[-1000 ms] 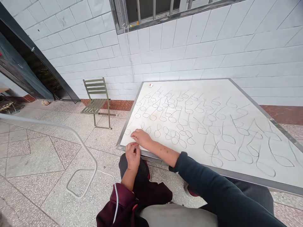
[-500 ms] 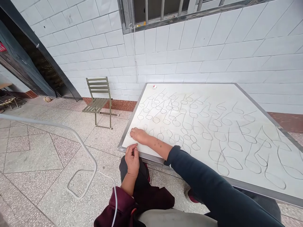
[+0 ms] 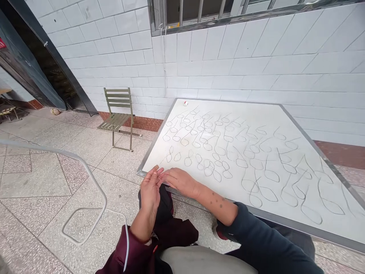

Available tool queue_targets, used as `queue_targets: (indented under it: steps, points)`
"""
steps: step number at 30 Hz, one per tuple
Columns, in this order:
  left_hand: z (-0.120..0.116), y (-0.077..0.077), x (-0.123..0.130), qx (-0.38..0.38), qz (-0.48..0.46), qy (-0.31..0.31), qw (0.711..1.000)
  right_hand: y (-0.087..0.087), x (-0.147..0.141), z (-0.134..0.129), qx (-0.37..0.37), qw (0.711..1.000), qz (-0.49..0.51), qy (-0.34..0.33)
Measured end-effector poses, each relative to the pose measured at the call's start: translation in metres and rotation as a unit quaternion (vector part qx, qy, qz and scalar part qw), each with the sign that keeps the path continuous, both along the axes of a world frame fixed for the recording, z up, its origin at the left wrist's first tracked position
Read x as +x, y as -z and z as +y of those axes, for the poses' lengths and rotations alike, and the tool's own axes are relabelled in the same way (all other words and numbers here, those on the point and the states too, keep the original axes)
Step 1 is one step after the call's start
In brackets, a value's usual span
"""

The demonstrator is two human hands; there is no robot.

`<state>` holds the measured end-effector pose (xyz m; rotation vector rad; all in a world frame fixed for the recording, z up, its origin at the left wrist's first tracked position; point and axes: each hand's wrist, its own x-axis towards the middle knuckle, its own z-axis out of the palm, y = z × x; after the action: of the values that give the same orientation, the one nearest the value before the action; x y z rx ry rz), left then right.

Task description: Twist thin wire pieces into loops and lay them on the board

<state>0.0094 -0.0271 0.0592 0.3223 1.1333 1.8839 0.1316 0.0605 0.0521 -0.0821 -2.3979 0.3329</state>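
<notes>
Wire-like loop (image 3: 169, 156) nearest the hands lies on the near left part of the white board (image 3: 251, 114), at 1 o'clock from the fingertips and apart from them, its long axis close to a 12-to-6 line with the narrow end toward 12. The left hand (image 3: 149, 192) has thumb and fingers drawn nearly together, meeting the gathered, slightly bent fingers of the right hand (image 3: 180, 180) at the board's near edge; whether either pinches a strand cannot be told. Half a second ago the right hand reached onto the board, apart from the left; now their fingertips meet. Farther loops toward 1 o'clock have tails pointing to 1 or 2. A slatted chair (image 3: 115, 121) stands between 10 and 11, and a pale cable (image 3: 65, 153) crosses at 9 o'clock
</notes>
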Motion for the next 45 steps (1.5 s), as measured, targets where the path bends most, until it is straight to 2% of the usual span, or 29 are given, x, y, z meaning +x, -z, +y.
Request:
queue_targets:
  steps: [2,4,6,8,11,13,20,23,30,34,45]
  points:
    - [-0.007,-0.006,0.014,-0.008,0.016,0.026,1.0,-0.004,0.018,-0.015,-0.083,0.996,0.039,0.022]
    - [-0.014,-0.012,0.028,-0.008,0.032,0.061,0.998,-0.007,0.034,-0.029,-0.198,0.974,0.082,0.076]
    - [-0.019,-0.018,0.041,-0.008,0.034,0.1,0.994,-0.008,0.048,-0.043,-0.318,0.93,0.134,0.126]
    - [-0.022,-0.023,0.053,-0.01,0.024,0.126,0.992,-0.008,0.058,-0.054,-0.423,0.878,0.175,0.14]
    - [-0.026,-0.028,0.065,-0.011,-0.002,0.146,0.989,-0.009,0.069,-0.064,-0.532,0.813,0.207,0.114]
    - [-0.028,-0.029,0.07,-0.016,-0.018,0.15,0.988,-0.01,0.074,-0.068,-0.572,0.783,0.225,0.096]
    - [-0.036,-0.027,0.074,-0.034,-0.011,0.147,0.989,-0.016,0.081,-0.076,-0.641,0.719,0.263,0.054]
    - [-0.038,-0.027,0.075,-0.046,0.018,0.146,0.988,-0.016,0.08,-0.078,-0.656,0.704,0.266,0.057]
    - [-0.042,-0.026,0.076,-0.032,0.136,0.145,0.98,-0.008,0.076,-0.077,-0.68,0.682,0.26,0.066]
    - [-0.043,-0.027,0.078,-0.039,0.192,0.128,0.972,-0.005,0.076,-0.078,-0.686,0.679,0.252,0.066]
    - [-0.044,-0.03,0.08,-0.02,0.233,0.109,0.966,-0.011,0.069,-0.087,-0.683,0.672,0.276,0.074]
